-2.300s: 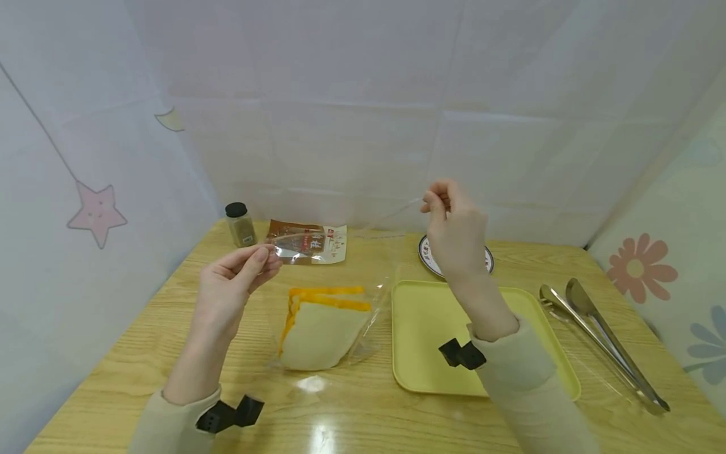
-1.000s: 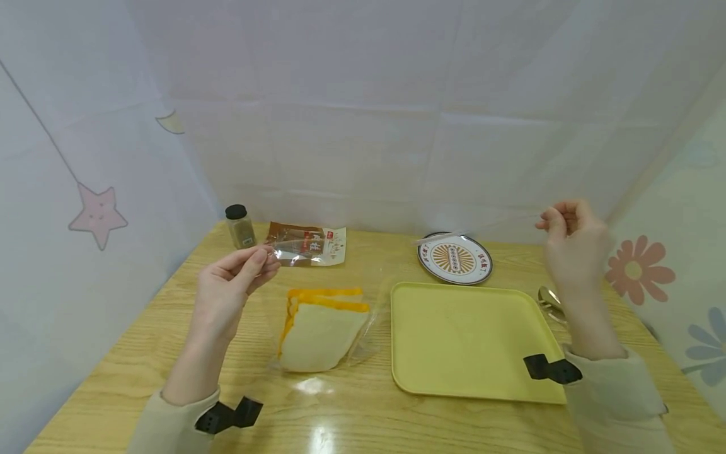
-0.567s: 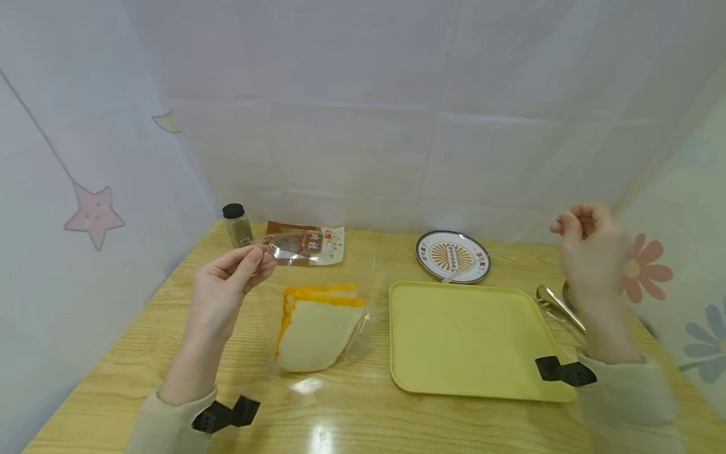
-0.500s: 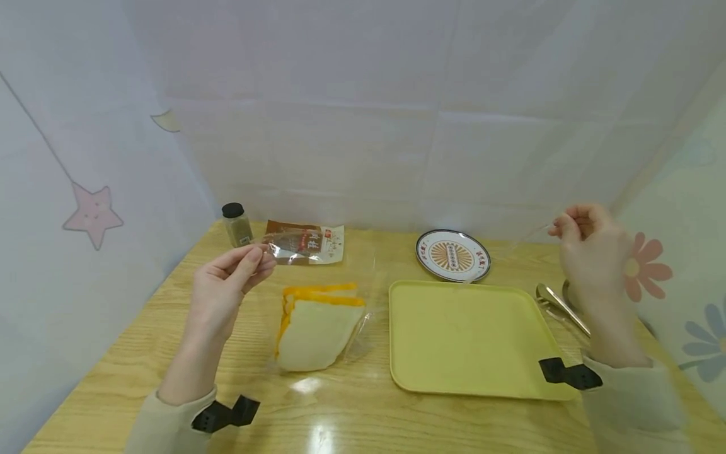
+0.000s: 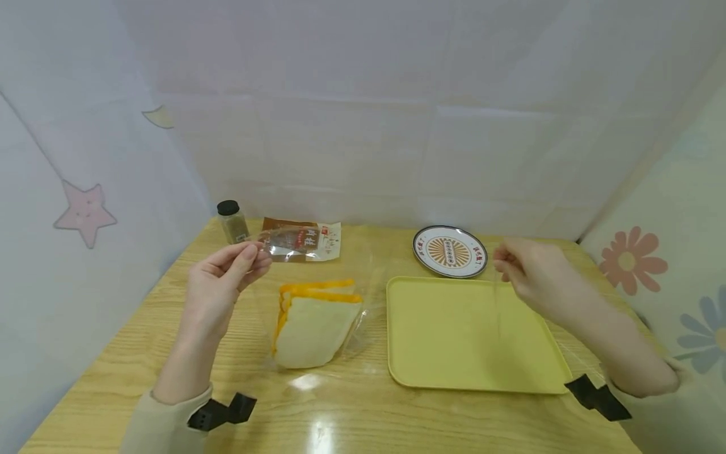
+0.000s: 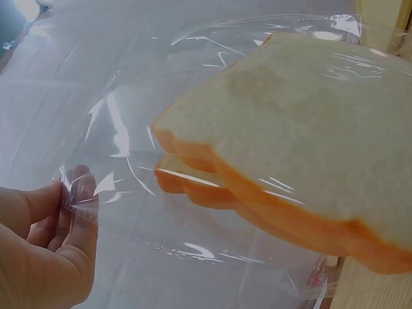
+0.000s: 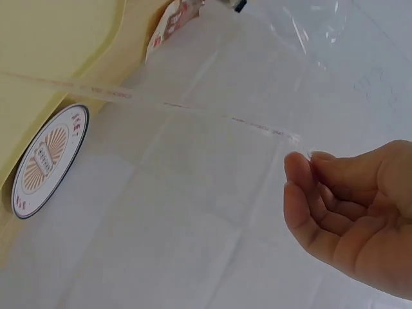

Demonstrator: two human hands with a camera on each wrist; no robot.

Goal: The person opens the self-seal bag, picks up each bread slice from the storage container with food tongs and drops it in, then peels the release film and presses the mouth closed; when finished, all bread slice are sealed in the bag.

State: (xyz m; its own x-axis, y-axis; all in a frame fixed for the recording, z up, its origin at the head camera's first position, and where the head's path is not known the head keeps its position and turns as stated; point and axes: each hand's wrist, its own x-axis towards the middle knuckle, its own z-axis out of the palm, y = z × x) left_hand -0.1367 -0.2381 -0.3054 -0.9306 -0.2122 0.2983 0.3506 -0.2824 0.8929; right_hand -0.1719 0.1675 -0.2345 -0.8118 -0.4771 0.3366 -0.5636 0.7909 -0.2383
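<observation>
My left hand pinches the upper left corner of a clear plastic bag between thumb and fingers. Inside the bag, slices of white bread with orange crusts stand on the table, leaning together. Over the yellow tray, my right hand pinches one end of a thin clear plastic strip with small red print along it. The strip hangs down from the fingertips in the head view, apart from the bag.
The yellow tray lies right of the bread. Behind it is a round printed plate. A brown and white packet and a black-capped jar stand at the back left. My right forearm hides the metal tongs.
My right hand first went far right, drawing the strip away from the bag, then came back left and lower, over the tray. The left hand kept its pinch on the bag.
</observation>
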